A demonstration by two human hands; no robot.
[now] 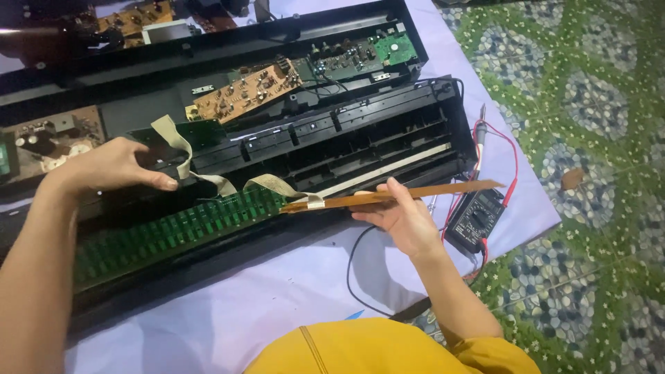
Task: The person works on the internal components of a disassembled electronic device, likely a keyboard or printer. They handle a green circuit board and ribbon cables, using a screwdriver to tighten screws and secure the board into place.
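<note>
An opened black electronic keyboard case (388, 131) lies across a pale sheet. My right hand (400, 216) holds a long thin brown circuit strip (429, 194) by its middle, lifted edge-on above the case. A beige ribbon cable (273, 184) runs from the strip's left end back toward my left hand (111, 166). My left hand rests on the case, fingers closed on a dark green board (201, 131) where the ribbon cable loops. Below it lies a long green key contact board (180, 225).
Brown circuit boards (242, 90) and a green board (395, 50) sit in the upper case half. A black multimeter (474, 218) with red leads (509, 149) lies at the right on the pale sheet (242, 312). Patterned floor (589, 138) lies beyond. A black wire (353, 270) curls near my right wrist.
</note>
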